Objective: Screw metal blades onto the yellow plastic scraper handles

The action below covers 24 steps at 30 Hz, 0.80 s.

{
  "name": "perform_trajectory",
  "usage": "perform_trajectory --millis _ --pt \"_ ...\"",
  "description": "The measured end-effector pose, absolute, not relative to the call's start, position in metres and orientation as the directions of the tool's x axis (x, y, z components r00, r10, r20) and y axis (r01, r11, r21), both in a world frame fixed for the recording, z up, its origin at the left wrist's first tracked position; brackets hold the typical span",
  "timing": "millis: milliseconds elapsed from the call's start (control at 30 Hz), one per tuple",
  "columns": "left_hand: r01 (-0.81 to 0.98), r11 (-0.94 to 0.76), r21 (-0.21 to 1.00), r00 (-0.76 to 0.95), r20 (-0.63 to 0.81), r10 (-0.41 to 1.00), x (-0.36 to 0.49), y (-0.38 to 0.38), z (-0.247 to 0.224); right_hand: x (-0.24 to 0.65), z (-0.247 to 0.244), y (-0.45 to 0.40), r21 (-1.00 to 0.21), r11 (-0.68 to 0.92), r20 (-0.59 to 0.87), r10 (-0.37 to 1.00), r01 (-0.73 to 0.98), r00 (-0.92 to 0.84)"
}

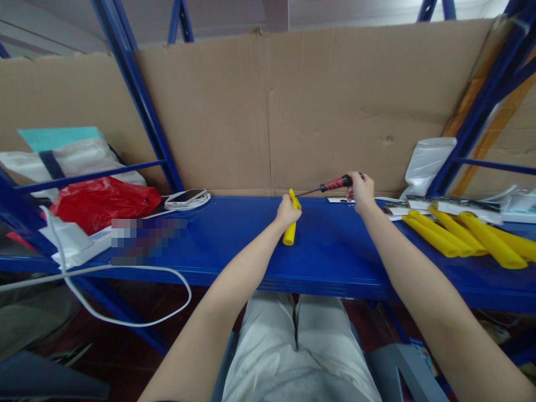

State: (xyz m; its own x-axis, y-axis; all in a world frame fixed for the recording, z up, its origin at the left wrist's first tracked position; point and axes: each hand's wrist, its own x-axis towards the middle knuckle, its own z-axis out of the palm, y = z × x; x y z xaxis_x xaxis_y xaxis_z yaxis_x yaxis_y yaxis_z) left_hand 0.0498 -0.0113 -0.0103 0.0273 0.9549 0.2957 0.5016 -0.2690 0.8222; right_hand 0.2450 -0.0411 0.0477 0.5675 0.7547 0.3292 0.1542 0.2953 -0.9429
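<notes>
Over the middle of the blue table my left hand (288, 212) is wrapped round a yellow tube-like handle (289, 234), which stands roughly upright with its wider end down. My right hand (362, 190) grips the black end of a screwdriver (335, 184) with a red and black handle. The screwdriver lies nearly level, and its thin shaft points left to the upper part of the yellow handle. Whether the tip touches or enters it is too small to tell.
Several yellow handles (494, 240) lie at the right beside flat packages. At the left are a red bag (104, 201), a phone (189, 195), a coiled white cable and a power strip. Cardboard (335, 100) and blue posts stand behind the blue table (234, 223).
</notes>
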Motion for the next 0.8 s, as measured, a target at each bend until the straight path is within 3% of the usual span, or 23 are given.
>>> perform_trajectory --millis 233,633,800 --pt "0.511 -0.270 0.816 0.035 0.294 0.955 0.050 -0.015 -0.008 0.247 0.045 -0.040 -0.928 0.296 0.372 0.709 0.226 0.599" --pt "0.501 -0.259 0.826 0.055 0.268 0.962 0.050 -0.016 -0.007 0.237 0.053 -0.051 -0.971 0.236 0.204 0.745 0.035 0.635" --pt "0.485 -0.289 0.825 0.068 0.294 0.953 0.051 -0.014 -0.008 0.254 0.047 -0.036 -0.959 0.268 0.260 0.702 0.093 0.663"
